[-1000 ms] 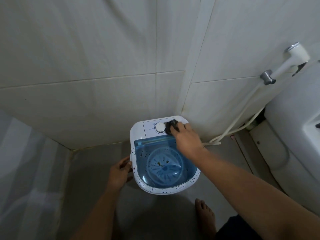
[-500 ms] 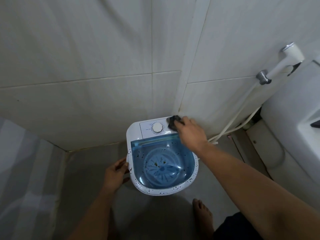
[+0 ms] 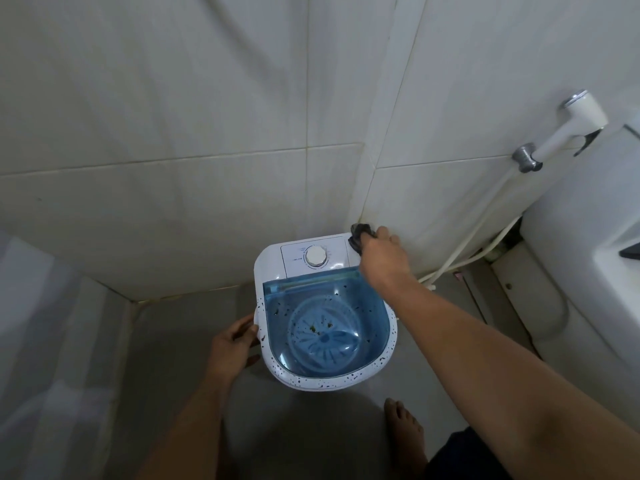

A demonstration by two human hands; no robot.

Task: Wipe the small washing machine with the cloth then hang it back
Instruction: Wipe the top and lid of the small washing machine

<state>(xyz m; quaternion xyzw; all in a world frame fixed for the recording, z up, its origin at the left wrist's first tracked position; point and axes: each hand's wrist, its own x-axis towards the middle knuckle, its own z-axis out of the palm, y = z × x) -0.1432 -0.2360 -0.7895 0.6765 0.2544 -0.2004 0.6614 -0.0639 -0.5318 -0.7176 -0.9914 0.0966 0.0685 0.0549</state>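
Note:
The small washing machine (image 3: 273, 268) stands on the floor in the tiled corner. It is white with a white dial (image 3: 315, 255) and a see-through blue lid (image 3: 325, 323); dark specks dot its rim. My right hand (image 3: 382, 259) presses a bunched dark cloth (image 3: 357, 235) onto the machine's back right corner, against the wall. My left hand (image 3: 232, 344) grips the machine's left side, fingers curled on its edge.
A white bidet sprayer (image 3: 568, 128) hangs on the right wall, its hose (image 3: 481, 216) running down to the floor. A white toilet (image 3: 588, 258) stands at the right. My bare foot (image 3: 405, 431) rests on the grey floor below the machine.
My right hand has slid the cloth from beside the dial to the machine's back right corner. My left hand has stayed on the left side.

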